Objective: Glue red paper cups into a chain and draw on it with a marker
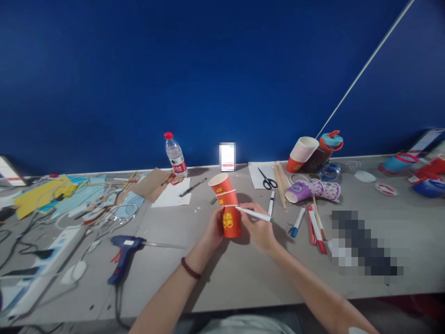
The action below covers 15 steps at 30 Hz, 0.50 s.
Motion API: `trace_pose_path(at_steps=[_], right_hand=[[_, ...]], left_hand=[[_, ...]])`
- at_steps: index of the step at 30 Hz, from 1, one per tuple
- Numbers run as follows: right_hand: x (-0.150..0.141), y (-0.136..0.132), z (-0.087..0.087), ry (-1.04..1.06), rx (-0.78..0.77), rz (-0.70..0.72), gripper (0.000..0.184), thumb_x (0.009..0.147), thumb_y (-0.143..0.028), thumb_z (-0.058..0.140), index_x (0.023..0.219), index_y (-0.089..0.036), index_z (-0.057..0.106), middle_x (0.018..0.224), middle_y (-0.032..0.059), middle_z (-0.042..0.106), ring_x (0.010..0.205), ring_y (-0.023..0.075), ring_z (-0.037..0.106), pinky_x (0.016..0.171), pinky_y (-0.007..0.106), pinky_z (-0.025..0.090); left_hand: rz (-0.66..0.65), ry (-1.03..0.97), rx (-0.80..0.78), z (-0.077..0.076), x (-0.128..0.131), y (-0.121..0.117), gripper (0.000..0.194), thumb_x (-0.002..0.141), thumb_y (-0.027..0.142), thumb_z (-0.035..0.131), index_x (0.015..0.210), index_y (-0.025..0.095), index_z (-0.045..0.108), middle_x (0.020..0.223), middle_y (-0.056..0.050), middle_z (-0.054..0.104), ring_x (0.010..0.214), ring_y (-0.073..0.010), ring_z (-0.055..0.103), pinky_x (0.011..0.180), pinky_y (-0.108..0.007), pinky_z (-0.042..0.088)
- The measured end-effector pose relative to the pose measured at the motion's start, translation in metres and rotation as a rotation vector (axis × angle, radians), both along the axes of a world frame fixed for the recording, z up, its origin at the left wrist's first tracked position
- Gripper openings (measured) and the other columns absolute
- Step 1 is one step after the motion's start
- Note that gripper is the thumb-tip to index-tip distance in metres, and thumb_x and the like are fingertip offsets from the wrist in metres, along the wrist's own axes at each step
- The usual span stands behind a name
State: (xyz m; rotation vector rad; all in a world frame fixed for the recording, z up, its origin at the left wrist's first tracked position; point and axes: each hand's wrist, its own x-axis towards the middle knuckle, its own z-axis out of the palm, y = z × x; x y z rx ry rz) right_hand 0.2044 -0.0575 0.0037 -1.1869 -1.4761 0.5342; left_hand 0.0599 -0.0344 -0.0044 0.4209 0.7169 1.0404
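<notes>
My left hand [214, 228] is wrapped round a stack of red paper cups [227, 206] joined end to end, the top one tilted left with its mouth open upward. My right hand [259, 229] pinches a white marker [255, 214] with a green cap end, its tip touching the cups at the white seam between them. Both hands are over the middle of the grey table [236, 273]. A dark bead bracelet [190, 268] sits on my left wrist.
A blue glue gun [122, 250] lies to the left beside cables and a power strip [38, 264]. Markers [314, 222], wooden sticks [281, 185], scissors [267, 180], a purple cup [311, 190] and stacked cups [301, 153] lie to the right. A water bottle [175, 155] stands at the back.
</notes>
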Motion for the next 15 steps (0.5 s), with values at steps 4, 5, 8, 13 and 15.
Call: trace_pose_path(at_steps=[4,5,8,13,15], right_hand=[[-0.0008,-0.0012,0.0005,-0.035,0.012,0.003,0.010,0.085,-0.027,0.058,0.090,-0.023,0.065,0.089,0.0051,0.072,0.083,0.0224,0.068,0.077,0.037,0.053],[-0.0009,-0.0015,0.0012,-0.041,0.017,0.004,0.010,0.085,-0.027,0.058,0.090,-0.023,0.065,0.089,0.0052,0.072,0.083,0.0225,0.068,0.077,0.037,0.053],[-0.0016,-0.0023,0.0036,-0.049,0.026,0.006,0.009,0.085,-0.027,0.057,0.089,-0.023,0.065,0.089,0.0057,0.072,0.084,0.0229,0.068,0.078,0.038,0.054],[-0.0029,-0.0022,0.0045,-0.055,0.043,0.005,0.009,0.084,-0.026,0.058,0.088,-0.024,0.066,0.090,0.0061,0.072,0.085,0.0238,0.068,0.079,0.040,0.054],[-0.0034,-0.0022,0.0043,-0.050,0.047,0.016,0.008,0.084,-0.025,0.058,0.087,-0.024,0.066,0.091,0.0060,0.072,0.086,0.0239,0.068,0.079,0.040,0.055]], left_hand=[[0.010,0.033,-0.005,0.0013,0.0014,-0.0033,0.039,0.073,0.043,0.071,0.093,0.010,0.070,0.086,-0.009,0.074,0.075,-0.0204,0.068,0.071,-0.029,0.051],[0.020,0.054,-0.005,0.0014,0.0019,-0.0042,0.039,0.073,0.044,0.071,0.093,0.010,0.069,0.086,-0.009,0.074,0.075,-0.0204,0.068,0.071,-0.029,0.051],[0.041,0.091,0.022,0.0001,0.0031,-0.0053,0.041,0.075,0.045,0.070,0.095,0.009,0.069,0.089,-0.011,0.073,0.079,-0.0212,0.068,0.073,-0.029,0.051],[0.019,0.061,0.021,-0.0043,0.0015,-0.0029,0.041,0.072,0.044,0.073,0.094,0.009,0.070,0.091,-0.013,0.073,0.081,-0.0239,0.068,0.076,-0.032,0.050],[0.008,0.068,0.012,-0.0047,0.0006,-0.0026,0.041,0.072,0.043,0.073,0.094,0.009,0.070,0.092,-0.013,0.073,0.082,-0.0247,0.069,0.077,-0.032,0.050]])
